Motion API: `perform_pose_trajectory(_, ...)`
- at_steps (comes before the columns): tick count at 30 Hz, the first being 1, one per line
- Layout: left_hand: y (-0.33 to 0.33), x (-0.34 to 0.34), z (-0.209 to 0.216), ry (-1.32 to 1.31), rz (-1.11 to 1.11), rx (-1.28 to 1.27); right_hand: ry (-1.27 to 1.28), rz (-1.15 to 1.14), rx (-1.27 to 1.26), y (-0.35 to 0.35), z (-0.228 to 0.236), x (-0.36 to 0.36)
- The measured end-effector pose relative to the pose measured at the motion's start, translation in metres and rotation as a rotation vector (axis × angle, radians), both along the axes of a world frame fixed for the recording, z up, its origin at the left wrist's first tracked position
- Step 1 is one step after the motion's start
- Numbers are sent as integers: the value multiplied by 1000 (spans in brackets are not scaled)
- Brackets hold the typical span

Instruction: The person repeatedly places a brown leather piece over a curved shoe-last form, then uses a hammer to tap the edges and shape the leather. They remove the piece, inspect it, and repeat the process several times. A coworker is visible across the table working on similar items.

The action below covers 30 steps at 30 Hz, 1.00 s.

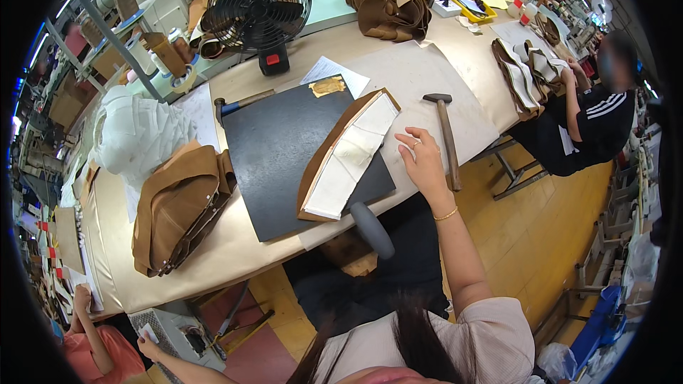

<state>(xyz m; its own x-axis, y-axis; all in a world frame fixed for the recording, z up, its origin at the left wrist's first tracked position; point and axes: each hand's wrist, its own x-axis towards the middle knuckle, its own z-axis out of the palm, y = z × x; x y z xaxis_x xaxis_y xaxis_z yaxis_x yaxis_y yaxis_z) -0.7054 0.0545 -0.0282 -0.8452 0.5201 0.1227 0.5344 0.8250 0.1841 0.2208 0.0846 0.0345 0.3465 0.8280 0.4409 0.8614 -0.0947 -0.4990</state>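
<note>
A curved brown panel point(318, 173) with a white lining piece point(352, 163) on it lies slantwise on a black board point(263, 163). My right hand point(421, 158) hovers just right of the panel, fingers loosely bent and apart, with nothing in them. Beside that hand lies a hammer point(446, 135) with a wooden handle. Low at the left, away from the board, my left hand point(151, 348) is closed on a small white piece point(148, 332), whose kind I cannot make out. A grey rounded object point(372, 231) juts up at the table's near edge.
Left of the board stand a stack of brown pieces point(178, 206) and a pile of white pieces point(135, 128). Behind are a second hammer point(242, 103), a black fan point(260, 7) and a brown bundle point(388, 3). Co-workers sit at the right point(590, 107) and lower left point(107, 355).
</note>
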Motion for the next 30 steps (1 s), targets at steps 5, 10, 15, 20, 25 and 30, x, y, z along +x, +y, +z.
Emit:
perform_pose_trajectory(5,-9,-9,20,-40,5,463,17,77,45,7,10,-16)
perform_pose_trajectory(10,38,76,33,-1012,-534,1232,358,299,90,8,40,-66)
perform_pose_trajectory(15,76,388,90,-1540,-881,1041,1153,774,-223,-12,62,-133)
perform_pose_trajectory(20,47,590,103,-1852,-1202,663,1867,745,-381,-28,59,-137)
perform_pose_trajectory(25,31,690,123,-1912,-1592,505,1815,614,-142,-49,62,-79)
perform_pose_trajectory(30,31,727,117,-1745,-1686,455,1728,417,2,-57,59,-39)
